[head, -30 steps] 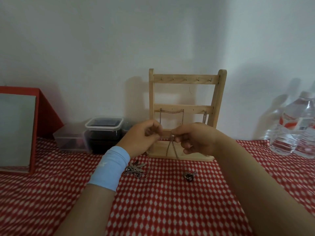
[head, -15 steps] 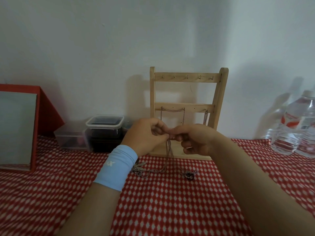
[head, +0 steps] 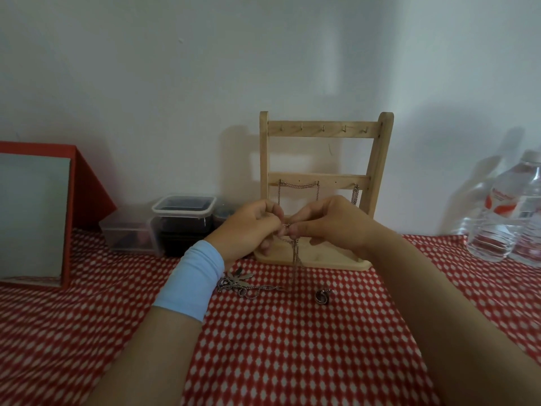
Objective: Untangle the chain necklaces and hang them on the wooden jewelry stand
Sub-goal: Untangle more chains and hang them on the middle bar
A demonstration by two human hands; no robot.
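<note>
Plastic lidded tub [head: 183, 227] holds dark, blurred contents; left hand [head: 248, 230] and right hand [head: 330, 227] both pinch one chain necklace [head: 295, 259].

Matt wooden stand [head: 322, 130], seemingly metal chains [head: 295, 259]

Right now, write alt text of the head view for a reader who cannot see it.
A left hand and a right hand pinch a thin chain in front of a wooden stand; the chain hangs down toward a red checked cloth. Other chains hang from the stand's middle rail, and a pendant heap and a ring lie on the cloth.
</note>
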